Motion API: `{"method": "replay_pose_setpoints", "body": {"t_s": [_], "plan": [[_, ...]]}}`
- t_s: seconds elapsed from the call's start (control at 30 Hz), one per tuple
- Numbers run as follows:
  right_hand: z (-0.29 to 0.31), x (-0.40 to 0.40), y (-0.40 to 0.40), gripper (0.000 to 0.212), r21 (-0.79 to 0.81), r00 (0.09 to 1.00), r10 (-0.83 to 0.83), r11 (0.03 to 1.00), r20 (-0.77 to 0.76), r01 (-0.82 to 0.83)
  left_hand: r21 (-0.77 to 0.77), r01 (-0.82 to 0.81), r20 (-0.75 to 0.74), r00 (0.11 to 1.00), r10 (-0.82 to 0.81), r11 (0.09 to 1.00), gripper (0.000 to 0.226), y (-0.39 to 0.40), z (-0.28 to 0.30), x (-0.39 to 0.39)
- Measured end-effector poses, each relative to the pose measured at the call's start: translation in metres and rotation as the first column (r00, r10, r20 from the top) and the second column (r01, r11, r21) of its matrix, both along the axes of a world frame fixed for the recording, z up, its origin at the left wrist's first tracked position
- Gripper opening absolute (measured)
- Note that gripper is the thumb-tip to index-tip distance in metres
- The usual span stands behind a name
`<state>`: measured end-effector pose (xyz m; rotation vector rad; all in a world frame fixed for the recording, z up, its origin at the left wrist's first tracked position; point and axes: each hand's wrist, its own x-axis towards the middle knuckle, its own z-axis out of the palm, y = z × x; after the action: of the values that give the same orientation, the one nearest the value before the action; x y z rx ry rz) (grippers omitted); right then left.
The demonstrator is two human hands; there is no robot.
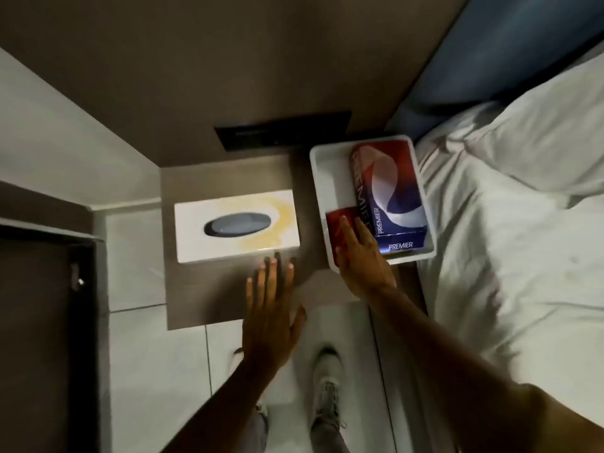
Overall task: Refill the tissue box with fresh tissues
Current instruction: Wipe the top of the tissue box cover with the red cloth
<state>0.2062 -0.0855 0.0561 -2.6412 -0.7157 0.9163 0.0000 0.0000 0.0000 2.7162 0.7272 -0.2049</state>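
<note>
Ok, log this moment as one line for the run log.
stage: reaching for refill | left hand: open, near tissue box | right hand: open, on Premier pack in white tray

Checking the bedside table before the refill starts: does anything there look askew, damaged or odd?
Nothing looks damaged or spilled. One thing is askew: the Premier tissue pack leans tilted inside the white tray, and the tray overhangs the bedside table towards the bed. The white tissue box sits flat.
</note>
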Motion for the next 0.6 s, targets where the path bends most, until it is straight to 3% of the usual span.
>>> {"method": "replay_pose_setpoints", "body": {"t_s": [0.13,0.27,0.6], "plan": [[-0.052,0.017,0.009,0.065,-0.087,1.000,0.020,0.996,0.020,-0.018,0.028,-0.046,-0.054,0.997,0.048,0.999,0.076,0.004,-0.062,-0.007],[-0.069,0.015,0.012,0.063,-0.077,0.997,0.010,0.997,0.077,-0.004,0.049,-0.047,-0.050,0.998,0.050,0.998,0.078,-0.002,-0.084,-0.009],[-0.067,0.019,0.026,0.061,-0.030,0.983,-0.120,0.992,0.137,0.125,0.054,-0.063,-0.115,0.991,0.069,0.997,0.078,-0.004,-0.073,-0.002]]}}
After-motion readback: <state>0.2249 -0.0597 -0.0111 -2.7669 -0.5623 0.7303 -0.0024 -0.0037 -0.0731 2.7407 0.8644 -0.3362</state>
